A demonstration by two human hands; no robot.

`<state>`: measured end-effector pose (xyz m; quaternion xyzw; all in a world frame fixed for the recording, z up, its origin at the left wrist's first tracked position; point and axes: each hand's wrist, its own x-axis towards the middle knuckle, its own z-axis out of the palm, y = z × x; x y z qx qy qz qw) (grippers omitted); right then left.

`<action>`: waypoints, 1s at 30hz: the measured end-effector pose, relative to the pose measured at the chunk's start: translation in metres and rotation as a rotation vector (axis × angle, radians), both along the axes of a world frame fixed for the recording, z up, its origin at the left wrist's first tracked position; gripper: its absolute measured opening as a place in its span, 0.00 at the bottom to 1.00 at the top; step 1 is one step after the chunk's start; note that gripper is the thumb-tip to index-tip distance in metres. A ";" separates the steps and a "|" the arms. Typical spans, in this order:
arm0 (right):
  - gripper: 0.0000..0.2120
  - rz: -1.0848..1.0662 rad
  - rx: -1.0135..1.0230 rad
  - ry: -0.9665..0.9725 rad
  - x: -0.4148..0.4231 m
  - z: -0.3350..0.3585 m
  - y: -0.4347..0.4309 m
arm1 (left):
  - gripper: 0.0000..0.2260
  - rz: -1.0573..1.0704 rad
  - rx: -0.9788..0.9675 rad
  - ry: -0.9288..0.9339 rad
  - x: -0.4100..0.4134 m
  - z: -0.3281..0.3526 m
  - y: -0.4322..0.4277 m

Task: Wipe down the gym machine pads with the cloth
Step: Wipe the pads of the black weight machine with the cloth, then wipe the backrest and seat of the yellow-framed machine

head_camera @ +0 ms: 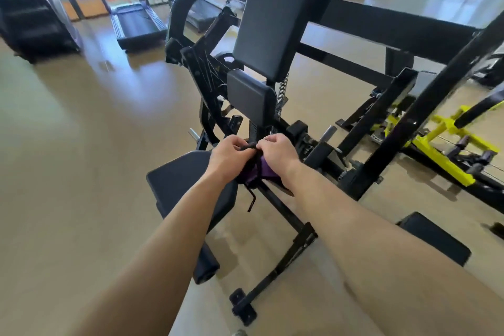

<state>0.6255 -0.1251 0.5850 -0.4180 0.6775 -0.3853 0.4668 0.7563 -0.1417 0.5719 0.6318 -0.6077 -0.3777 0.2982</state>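
Treadmill (137,25) and yellow machine (439,155) flank the black pads (272,22), seemingly unobstructed.

One view only, from a camera worn on the head, looking forward and steeply down with a wide angle that bends straight lines toward the edges. Both forearms enter from the bottom of the frame and meet just below centre, where the left hand (227,153) and right hand (278,151) are near the lens. The back pad (275,22) stands in the upper middle, the seat (185,185) lies left of centre. The floor (68,144) fills the left side; treadmills (136,23) sit far off along the top edge.
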 end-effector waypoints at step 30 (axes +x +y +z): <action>0.12 -0.032 0.056 0.331 -0.473 -0.067 0.273 | 0.05 -0.451 0.227 -0.108 -0.443 -0.051 0.215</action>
